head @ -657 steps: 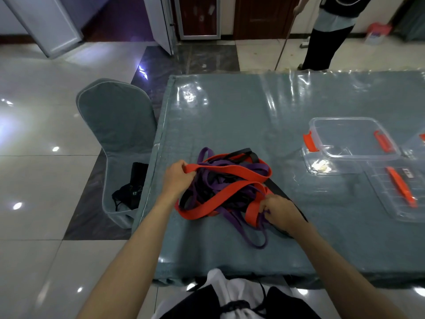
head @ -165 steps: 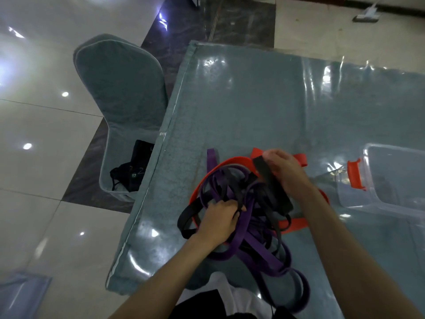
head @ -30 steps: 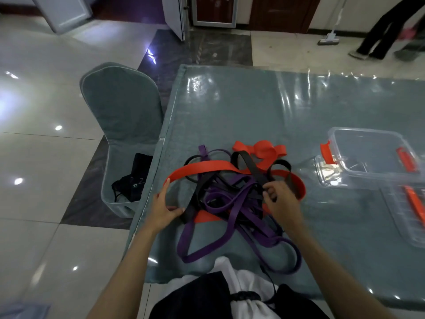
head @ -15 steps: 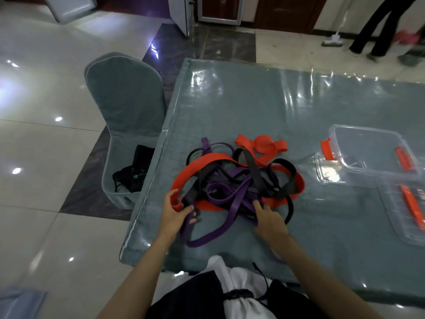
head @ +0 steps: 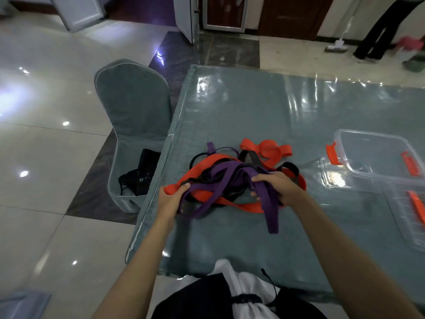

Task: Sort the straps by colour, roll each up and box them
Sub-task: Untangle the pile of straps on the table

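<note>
A tangle of red, purple and black straps (head: 232,180) lies near the table's front left. My left hand (head: 171,199) grips the pile's left end, fingers curled round a red strap (head: 200,165) and a purple one. My right hand (head: 276,186) grips a bunch of purple straps (head: 268,204) on the right side, and one end hangs down toward me. A separate red strap (head: 268,149) lies curled just behind the pile. A clear plastic box (head: 377,157) with red clips stands open at the right.
The table (head: 241,107) has a grey cloth under clear plastic. The box's clear lid (head: 411,215) lies at the right edge. A covered chair (head: 133,116) with a black bag stands left of the table. A person with a mop stands at the far right.
Both hands have closed round the straps and lifted the purple bunch off the table. My right hand moved up from the front of the pile onto its right side.
</note>
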Available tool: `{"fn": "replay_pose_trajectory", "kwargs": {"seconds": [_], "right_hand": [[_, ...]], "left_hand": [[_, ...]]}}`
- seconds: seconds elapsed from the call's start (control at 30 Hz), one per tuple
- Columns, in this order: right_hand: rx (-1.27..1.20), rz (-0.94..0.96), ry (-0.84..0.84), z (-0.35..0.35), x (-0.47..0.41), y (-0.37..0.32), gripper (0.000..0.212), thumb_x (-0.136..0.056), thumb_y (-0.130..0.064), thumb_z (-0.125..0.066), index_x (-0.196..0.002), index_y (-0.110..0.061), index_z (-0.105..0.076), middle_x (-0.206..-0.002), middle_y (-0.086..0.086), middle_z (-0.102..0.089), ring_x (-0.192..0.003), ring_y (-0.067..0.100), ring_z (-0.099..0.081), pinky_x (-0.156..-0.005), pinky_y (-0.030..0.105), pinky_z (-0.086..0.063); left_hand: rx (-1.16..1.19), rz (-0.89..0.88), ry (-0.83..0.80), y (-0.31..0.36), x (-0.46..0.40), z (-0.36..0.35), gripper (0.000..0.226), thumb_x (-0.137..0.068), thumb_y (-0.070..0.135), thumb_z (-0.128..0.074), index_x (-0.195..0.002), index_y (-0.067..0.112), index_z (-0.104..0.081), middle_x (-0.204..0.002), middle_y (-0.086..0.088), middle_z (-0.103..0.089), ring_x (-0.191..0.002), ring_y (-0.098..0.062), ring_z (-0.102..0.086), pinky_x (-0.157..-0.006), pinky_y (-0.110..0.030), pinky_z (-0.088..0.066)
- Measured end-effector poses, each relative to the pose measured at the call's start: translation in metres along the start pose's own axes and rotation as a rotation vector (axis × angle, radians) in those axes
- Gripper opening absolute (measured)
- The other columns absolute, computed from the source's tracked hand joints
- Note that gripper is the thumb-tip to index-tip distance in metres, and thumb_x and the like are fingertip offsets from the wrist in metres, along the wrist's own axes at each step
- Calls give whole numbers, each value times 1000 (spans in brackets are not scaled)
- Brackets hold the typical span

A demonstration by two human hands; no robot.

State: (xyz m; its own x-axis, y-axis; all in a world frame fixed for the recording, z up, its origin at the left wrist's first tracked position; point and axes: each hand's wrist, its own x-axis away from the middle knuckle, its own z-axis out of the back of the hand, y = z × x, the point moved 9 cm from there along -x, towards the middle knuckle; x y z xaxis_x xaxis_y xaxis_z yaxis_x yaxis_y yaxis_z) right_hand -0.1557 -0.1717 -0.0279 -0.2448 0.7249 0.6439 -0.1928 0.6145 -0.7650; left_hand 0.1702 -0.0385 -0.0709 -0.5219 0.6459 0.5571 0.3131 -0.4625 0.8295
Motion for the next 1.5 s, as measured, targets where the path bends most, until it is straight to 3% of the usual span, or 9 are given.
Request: {"fn": "replay_pose_trajectory", "kwargs": {"seconds": [0.27, 0.5, 0.67, 0.77, 0.9, 0.97, 1.1, 1.23, 1.5], "right_hand": [[-370, -44, 110, -7, -30, -28, 37, -86, -26, -84, -112, -2, -73, -100, 20, -78, -78, 30, -76, -65, 37, -65], [-495, 92, 272, -19, -53, -34, 24, -88, -14, -83, -101, 3, -73, -76, 13, -78, -60, 23, -75, -53, 32, -61], [-337, 190, 147, -45, -67, -27, 44, -100, -7, -67, -143, -10, -58, -130, 16, -72, -111, 30, -73, -96, 45, -59], [-14, 256, 12, -55, -69, -23, 76, -98, -3, -68, -162, -21, -30, -143, 7, -64, -131, 27, -62, -113, 45, -49], [415, 215, -121, -65, -65, -6, 134, -81, -20, -91, -165, -14, 14, -161, 2, -43, -148, 19, -43, -124, 45, -35], [594, 206, -43, -68, -63, 0, 148, -72, -36, -96, -164, -11, 16, -167, 6, -34, -153, 24, -35, -125, 48, -32], [649, 294, 148, -80, -58, 2, 139, -65, -43, -95, -164, -13, -2, -162, 10, -42, -144, 32, -47, -115, 49, -43], [644, 296, 129, -95, -58, 10, 141, -68, -44, -93, -165, -15, 5, -165, 9, -37, -142, 33, -50, -113, 47, -45], [662, 397, 281, -100, -49, 12, 110, -88, -23, -77, -166, -17, 0, -153, 18, -49, -123, 45, -62, -101, 53, -53]], "left_hand": [[52, 175, -185, -11, -3, -14, 44, -96, -6, -64, -122, 25, -47, -77, -10, -65, -42, -14, -59, -40, -22, -50], [154, 256, -385, -28, -2, -37, 86, -87, -30, -52, -145, 34, -42, -97, -17, -76, -83, -32, -79, -72, -43, -67], [-189, -8, -310, -22, -1, -57, 121, -69, -22, -85, -160, 31, -25, -153, -7, -51, -122, -25, -65, -98, -51, -60], [-342, -161, -265, -15, -4, -68, 128, -61, -6, -98, -163, 15, -23, -160, 0, -38, -145, -11, -39, -119, -27, -36], [-510, -190, -116, -14, -6, -63, 116, -68, 22, -99, -162, 22, -29, -154, 0, -53, -142, -20, -50, -117, -39, -42], [-636, -187, -12, -12, -7, -55, 98, -76, 41, -90, -156, 30, -36, -141, 0, -64, -131, -28, -59, -108, -44, -49], [-393, -210, -18, -7, -9, -53, 69, -84, 31, -83, -143, 33, -46, -124, 12, -65, -114, -16, -66, -92, -31, -49], [-318, -233, -44, -12, -9, -50, 41, -88, 27, -81, -113, 45, -53, -113, 14, -67, -105, -10, -68, -87, -31, -56], [-212, -254, -132, -9, -3, -61, 49, -73, 44, -81, -115, 51, -56, -113, 23, -70, -103, 2, -70, -85, -20, -58]]}}
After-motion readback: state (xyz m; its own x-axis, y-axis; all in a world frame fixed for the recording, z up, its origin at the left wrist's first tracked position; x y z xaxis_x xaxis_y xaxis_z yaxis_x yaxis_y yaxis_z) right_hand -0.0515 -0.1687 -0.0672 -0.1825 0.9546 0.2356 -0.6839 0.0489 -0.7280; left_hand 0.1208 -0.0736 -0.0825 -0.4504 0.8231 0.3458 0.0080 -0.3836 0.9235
